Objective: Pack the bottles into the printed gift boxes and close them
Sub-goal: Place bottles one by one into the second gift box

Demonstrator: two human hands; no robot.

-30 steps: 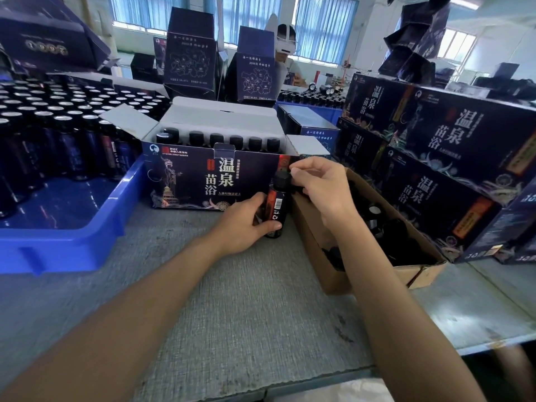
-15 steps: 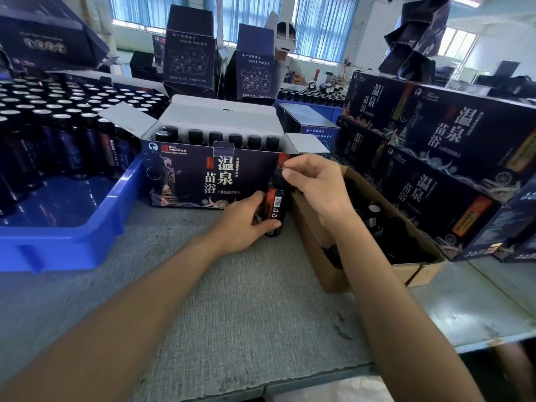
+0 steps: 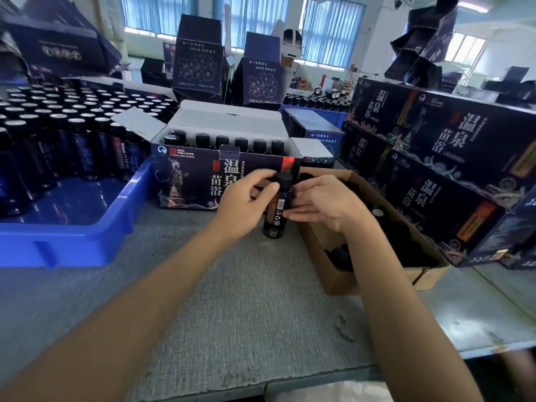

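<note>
**Bottle being readied on the table, just in front of the open gift box**

The bottle (image 3: 277, 208) is standing upright on the table (image 3: 246, 300), just near of the gift box (image 3: 188, 181) and at the left edge of the brown carton (image 3: 362, 274). The left hand (image 3: 243, 204) is gripping it high up, its fingers (image 3: 261, 177) curling round the neck below the cap. The right hand (image 3: 322, 203) is reaching in from the right, its fingers (image 3: 295, 211) lying nearly straight against the label side and clamping nothing.

The gift box is sitting with its flaps open and a row of bottle caps (image 3: 222, 139) showing along its far side. Whether the near row has free places is hidden behind the front wall. More bottles are waiting in the blue tray (image 3: 72, 227) on the left, and closed boxes (image 3: 449, 158) are piling up on the right.

The packing step seems to be in hand, with closing yet to come. The next move is probably calling for a firm hold on the bottle, a lift over the front wall with its raised tab, and a straight drop into a free place without knocking the caps already seated.
</note>
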